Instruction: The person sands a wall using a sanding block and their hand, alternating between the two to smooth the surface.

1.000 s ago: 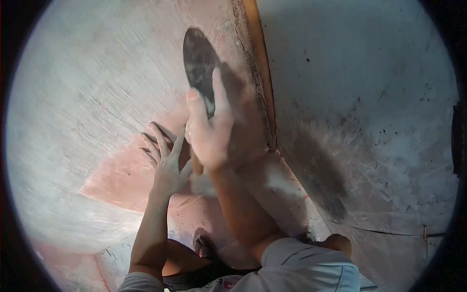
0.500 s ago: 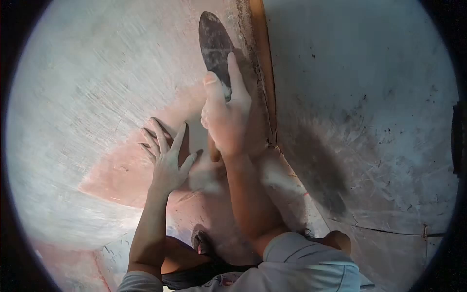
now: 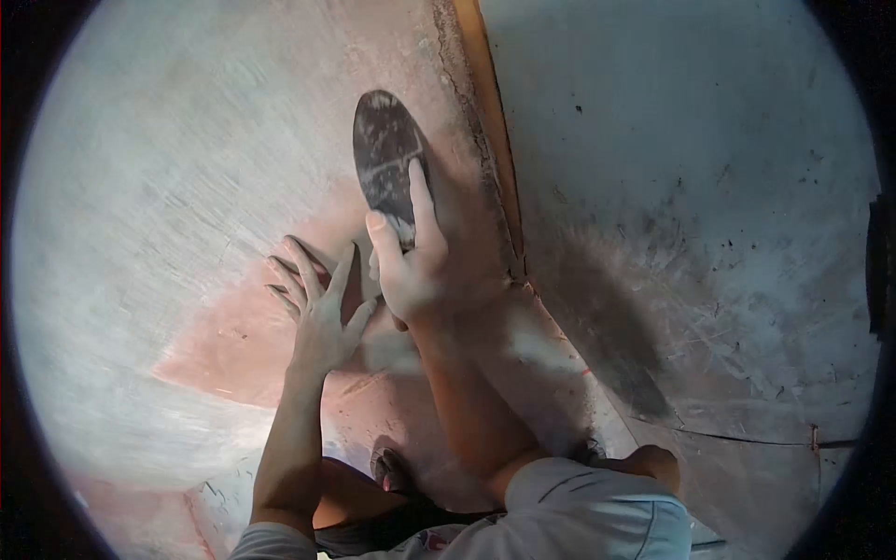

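My right hand (image 3: 411, 266) is wrapped round the handle of a hand tool (image 3: 387, 154) with a long, dark oval blade smeared with pale dust. The index finger lies along the blade's right edge and the thumb presses near its base. Most of the handle is hidden in the palm; a brown end shows below. Beside it on the left, my left hand (image 3: 322, 322) rests with fingers spread on a pink patch (image 3: 224, 341) of the pale, dusty surface (image 3: 205, 140). Fine streaks run over this surface ahead of both hands.
A raised, rough-edged brown strip (image 3: 485, 103) runs along the right side of the worked surface. Beyond it lies a grey, scuffed panel (image 3: 672, 140) with a dark shadow. A shoe (image 3: 390, 467) shows below, near my legs.
My right hand has drawn the oval-bladed tool back toward me and slightly left. My left hand stays spread in nearly the same place.
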Available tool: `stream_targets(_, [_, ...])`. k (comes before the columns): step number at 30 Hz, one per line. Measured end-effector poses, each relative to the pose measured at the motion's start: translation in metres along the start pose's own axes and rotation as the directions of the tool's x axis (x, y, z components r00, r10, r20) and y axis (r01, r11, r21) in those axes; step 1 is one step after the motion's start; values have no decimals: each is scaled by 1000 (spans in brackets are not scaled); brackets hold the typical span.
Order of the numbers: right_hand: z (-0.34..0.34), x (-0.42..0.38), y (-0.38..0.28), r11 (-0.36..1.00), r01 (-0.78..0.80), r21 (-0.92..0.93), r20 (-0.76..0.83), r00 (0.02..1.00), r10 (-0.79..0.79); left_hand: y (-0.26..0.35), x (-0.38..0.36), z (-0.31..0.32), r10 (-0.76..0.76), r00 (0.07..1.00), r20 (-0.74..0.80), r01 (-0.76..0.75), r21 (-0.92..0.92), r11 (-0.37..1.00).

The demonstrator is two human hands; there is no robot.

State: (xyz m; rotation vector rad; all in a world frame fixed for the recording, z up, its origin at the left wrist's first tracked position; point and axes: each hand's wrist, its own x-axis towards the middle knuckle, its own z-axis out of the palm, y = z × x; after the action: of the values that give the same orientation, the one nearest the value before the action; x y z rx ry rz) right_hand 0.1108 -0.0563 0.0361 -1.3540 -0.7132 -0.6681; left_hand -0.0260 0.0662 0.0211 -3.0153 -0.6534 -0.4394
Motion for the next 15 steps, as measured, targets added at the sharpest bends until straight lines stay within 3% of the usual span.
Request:
stream_targets(3, [3,5,6,996,-85,42,-34,996,86,4,-2,-5,-1,1000,28,2,-33,999])
stream_targets(4, [5,16,7,744,-490,455,193,869,455,3,-2,-4,13,1000,18,-13,-47,999])
stream_targets(5, [3,17,8,745,-491,452,190,869,457,2,-2,-4,28,1000,8,-27,-60,998])
stream_targets(8, [1,21,6,507,-686,522,370,718,590,0,-2,-3,33,999,7,-32,-76,997])
stream_targets(9, [3,12,15,862,-392,323,134,920,368,1,-2,-3,38,999,0,-38,-79,996])
stream_targets(10, [4,-3,22,1000,-28,12,-20,999,28,3,-3,-3,31,999,6,-31,-87,996])
stream_targets(11, [-5,-10,16,991,23,-135,13,1000,-21,2,-2,-4,26,1000,10,-25,-94,995])
stream_targets(14, [-2,-1,25,998,-29,-54,-17,999,28,6,-3,-9,4,1000,28,-1,-77,997])
stream_targets(15, [-17,18,10,935,-339,105,111,938,328,8,-4,-11,9,999,37,-5,-119,993])
